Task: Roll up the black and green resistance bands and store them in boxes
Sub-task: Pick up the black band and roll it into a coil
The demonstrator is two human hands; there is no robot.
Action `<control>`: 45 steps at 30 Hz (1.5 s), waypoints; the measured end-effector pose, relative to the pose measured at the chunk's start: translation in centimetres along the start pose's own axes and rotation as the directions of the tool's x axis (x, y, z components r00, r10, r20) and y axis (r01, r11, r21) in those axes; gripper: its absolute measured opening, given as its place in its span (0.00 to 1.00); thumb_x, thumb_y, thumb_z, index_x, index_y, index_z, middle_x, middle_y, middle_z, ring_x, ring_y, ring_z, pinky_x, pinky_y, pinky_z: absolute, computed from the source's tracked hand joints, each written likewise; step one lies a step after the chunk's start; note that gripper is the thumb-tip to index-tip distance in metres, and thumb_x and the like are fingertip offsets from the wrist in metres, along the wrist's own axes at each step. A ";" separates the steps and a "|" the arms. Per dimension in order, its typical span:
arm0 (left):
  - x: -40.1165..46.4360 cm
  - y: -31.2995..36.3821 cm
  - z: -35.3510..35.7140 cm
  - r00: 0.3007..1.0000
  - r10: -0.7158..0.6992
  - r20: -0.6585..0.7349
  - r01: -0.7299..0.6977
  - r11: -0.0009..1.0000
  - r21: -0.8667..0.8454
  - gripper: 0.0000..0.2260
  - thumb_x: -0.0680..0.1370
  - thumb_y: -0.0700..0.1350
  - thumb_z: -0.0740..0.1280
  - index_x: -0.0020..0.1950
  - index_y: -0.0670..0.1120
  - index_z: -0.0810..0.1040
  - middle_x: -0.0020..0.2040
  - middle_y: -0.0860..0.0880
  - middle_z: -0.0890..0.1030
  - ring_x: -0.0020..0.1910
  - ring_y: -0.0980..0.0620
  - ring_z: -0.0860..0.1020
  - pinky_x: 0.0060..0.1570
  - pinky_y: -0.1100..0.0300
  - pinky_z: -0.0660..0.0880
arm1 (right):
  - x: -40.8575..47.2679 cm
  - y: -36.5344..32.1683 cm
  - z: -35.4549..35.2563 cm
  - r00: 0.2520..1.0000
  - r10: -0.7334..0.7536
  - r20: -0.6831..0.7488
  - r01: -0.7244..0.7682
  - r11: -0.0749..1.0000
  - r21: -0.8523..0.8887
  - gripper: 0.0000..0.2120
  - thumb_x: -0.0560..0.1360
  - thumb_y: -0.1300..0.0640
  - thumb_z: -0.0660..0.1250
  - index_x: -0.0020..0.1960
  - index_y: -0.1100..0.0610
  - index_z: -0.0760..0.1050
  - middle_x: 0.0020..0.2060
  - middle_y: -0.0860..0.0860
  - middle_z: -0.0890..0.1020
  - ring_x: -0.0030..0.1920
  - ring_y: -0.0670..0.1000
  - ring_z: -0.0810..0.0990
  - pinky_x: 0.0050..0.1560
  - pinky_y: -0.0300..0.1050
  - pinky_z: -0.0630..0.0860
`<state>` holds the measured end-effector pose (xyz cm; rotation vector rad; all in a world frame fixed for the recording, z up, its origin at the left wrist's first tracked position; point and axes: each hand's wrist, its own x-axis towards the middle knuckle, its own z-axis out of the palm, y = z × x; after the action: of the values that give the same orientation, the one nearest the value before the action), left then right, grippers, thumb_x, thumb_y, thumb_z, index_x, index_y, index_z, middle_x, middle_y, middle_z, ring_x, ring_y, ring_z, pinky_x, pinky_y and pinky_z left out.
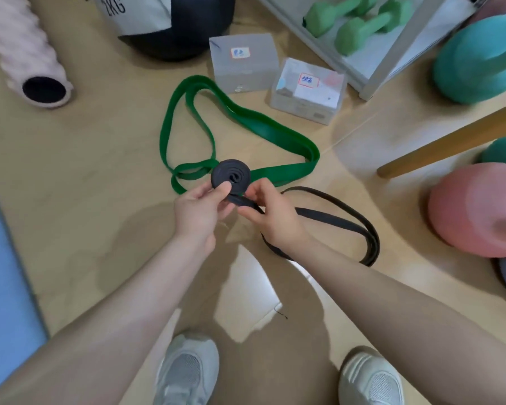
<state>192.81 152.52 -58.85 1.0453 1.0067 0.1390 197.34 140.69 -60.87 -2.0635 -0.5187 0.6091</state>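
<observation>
Above the floor's middle, the black band [230, 177] coil is pinched by the left hand [197, 213]; its tail is gripped by the right hand [270, 213]. Slackened fingers would likely let the coil unwind.

Bare left forearm [105, 311] and bare right forearm [392, 290], no sleeves in view. Left hand [199, 211] and right hand [272, 214] ungloved, no rings or watch visible. Pale grey mesh-topped left sneaker [187, 372]; off-white mesh-topped right sneaker [371, 381], rounded toes.
</observation>
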 end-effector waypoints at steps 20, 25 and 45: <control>0.4 1.1 -0.2 0.869 -0.232 0.437 -0.038 0.849 0.527 0.12 0.73 0.33 0.68 0.56 0.40 0.78 0.43 0.45 0.83 0.34 0.57 0.82 0.36 0.68 0.78 | -1.7 1.8 -5.2 0.911 0.070 0.406 -0.107 0.992 0.068 0.44 0.71 0.63 0.71 0.75 0.44 0.47 0.60 0.51 0.76 0.56 0.48 0.79 0.60 0.42 0.74; 0.6 1.7 -0.7 0.834 -0.286 0.472 -0.052 0.810 0.584 0.09 0.73 0.33 0.68 0.50 0.45 0.80 0.44 0.44 0.83 0.36 0.56 0.83 0.37 0.67 0.78 | -2.1 1.6 -4.8 0.882 0.033 0.469 -0.131 0.975 0.179 0.40 0.69 0.69 0.71 0.73 0.51 0.53 0.63 0.53 0.72 0.60 0.52 0.76 0.62 0.45 0.74; -3.0 -2.7 3.3 0.944 -0.144 0.297 0.114 0.987 0.117 0.12 0.76 0.43 0.66 0.60 0.44 0.77 0.38 0.52 0.78 0.38 0.55 0.74 0.43 0.65 0.74 | -2.8 1.7 -4.3 0.994 0.081 0.071 -0.107 0.782 0.614 0.30 0.74 0.74 0.62 0.70 0.52 0.60 0.52 0.49 0.79 0.49 0.44 0.81 0.47 0.35 0.75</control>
<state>192.60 147.32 -58.63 1.0493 0.8033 -0.1776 197.90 135.46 -59.64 -1.4511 -0.1910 0.7634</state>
